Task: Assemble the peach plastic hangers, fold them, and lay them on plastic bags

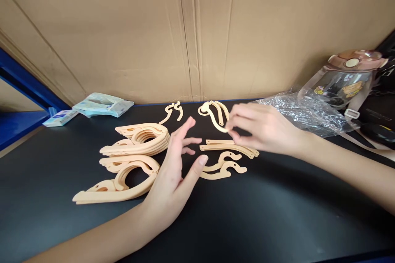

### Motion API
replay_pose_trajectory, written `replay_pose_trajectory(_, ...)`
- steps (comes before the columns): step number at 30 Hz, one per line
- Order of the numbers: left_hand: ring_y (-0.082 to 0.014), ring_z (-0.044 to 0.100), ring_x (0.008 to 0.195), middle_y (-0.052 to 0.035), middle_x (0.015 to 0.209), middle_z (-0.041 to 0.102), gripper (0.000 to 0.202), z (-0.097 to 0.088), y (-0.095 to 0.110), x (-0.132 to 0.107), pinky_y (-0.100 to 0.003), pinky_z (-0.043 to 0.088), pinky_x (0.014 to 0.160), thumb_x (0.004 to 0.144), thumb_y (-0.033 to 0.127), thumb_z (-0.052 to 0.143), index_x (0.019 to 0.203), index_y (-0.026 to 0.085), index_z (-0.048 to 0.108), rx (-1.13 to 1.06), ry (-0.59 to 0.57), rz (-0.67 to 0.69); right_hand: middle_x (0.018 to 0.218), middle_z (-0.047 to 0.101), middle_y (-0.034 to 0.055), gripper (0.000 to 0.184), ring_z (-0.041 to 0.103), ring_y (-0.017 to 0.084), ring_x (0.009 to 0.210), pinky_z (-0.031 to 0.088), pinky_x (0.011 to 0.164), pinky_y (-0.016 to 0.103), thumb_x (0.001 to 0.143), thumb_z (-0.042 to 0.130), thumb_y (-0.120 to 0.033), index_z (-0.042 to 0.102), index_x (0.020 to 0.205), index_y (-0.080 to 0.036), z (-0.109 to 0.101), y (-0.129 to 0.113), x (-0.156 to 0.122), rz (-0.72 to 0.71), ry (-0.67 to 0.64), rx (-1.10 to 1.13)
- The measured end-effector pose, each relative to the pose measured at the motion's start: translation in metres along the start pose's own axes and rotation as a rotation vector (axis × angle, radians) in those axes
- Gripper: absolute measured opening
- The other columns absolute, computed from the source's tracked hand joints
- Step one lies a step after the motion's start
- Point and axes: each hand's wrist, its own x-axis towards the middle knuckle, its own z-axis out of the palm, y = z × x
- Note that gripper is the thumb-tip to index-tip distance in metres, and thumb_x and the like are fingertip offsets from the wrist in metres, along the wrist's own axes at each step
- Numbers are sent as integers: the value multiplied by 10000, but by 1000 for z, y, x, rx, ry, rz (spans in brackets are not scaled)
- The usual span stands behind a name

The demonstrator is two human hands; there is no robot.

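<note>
My right hand point(259, 125) pinches the end of a beige curved hanger arm point(217, 124), whose other end has a round joint. Behind it, more curved arm pieces point(222, 111) lie on the black table. My left hand point(177, 164) is open, fingers spread, and holds nothing. It is beside two stacks of folded travel hangers, a far stack point(157, 141) and a near stack point(145, 184). Between my hands lie straighter hanger arms point(228, 146) and hook pieces point(226, 170), partly hidden by my left thumb. Two small hooks point(173, 111) rest further back.
A pale blue wipes pack point(103, 104) and a smaller pack point(61, 118) lie at the back left. Crumpled clear plastic point(296, 111) and a strapped water bottle point(348, 80) are at the right. A cardboard wall point(138, 37) closes the back; a blue frame point(27, 86) stands left.
</note>
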Motion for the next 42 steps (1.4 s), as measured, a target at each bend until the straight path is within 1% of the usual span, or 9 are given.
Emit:
replay_pose_trajectory(2,-141,523,1220,26,1554,311,612,1,-1,1,-265,472,999,1026,281,451,1518,465,137,-25,-18,32,747,606,33,219,508,152,656,419,617,293,935,487,-134,655,795,-146,-6,-10,-13,-153,1,-58)
replay_pose_trajectory(4,-116,576,1115,26,1395,503,543,1,-2,2,-236,481,963,1033,266,440,1502,452,239,6,-69,52,713,577,25,230,474,154,635,397,588,300,944,486,-116,653,789,-142,-10,-18,-23,-235,-33,-117)
replay_pose_trajectory(9,-84,644,954,54,1066,675,304,0,-2,5,-167,500,826,1005,199,496,1269,343,541,31,-48,60,763,607,42,191,493,168,686,395,612,314,942,506,-108,666,842,-131,-14,-15,-31,-262,-60,-177)
replay_pose_trajectory(14,-86,676,847,80,950,704,77,3,4,6,-155,519,717,956,225,592,1010,278,606,-63,-105,23,795,660,53,170,533,185,703,410,633,329,940,509,-121,674,900,-132,-8,-10,-30,-113,-16,-85)
replay_pose_trajectory(20,-75,667,736,93,809,687,60,7,11,3,-144,522,666,901,210,669,896,249,624,-153,-172,-5,906,714,19,302,612,144,768,449,719,286,982,454,-153,580,1254,-196,1,-35,-30,179,-88,462)
replay_pose_trajectory(25,-50,660,700,94,783,683,122,9,15,3,-109,517,660,854,120,708,859,225,647,-183,-195,44,957,678,4,202,616,125,811,460,732,252,998,484,-354,619,1063,-218,-3,-47,-28,379,-272,914)
replay_pose_trajectory(32,-62,609,754,72,901,671,161,7,13,4,-146,497,690,897,102,643,973,241,613,27,-167,198,776,652,-13,217,588,128,731,445,683,253,945,565,-387,632,854,-202,-7,-38,-31,628,-299,1177)
replay_pose_trajectory(37,-142,589,879,6,995,644,153,1,6,8,-261,493,769,965,130,502,1071,219,567,366,-105,180,722,603,-4,261,561,131,653,459,637,276,907,606,-431,626,806,-191,-6,-9,-38,691,-196,1094)
replay_pose_trajectory(42,-250,568,970,-69,1110,671,198,0,-2,18,-392,433,819,979,105,447,1111,152,587,817,-113,376,701,587,-4,270,562,143,635,449,601,283,889,616,-442,612,777,-197,-1,5,-44,695,-202,978)
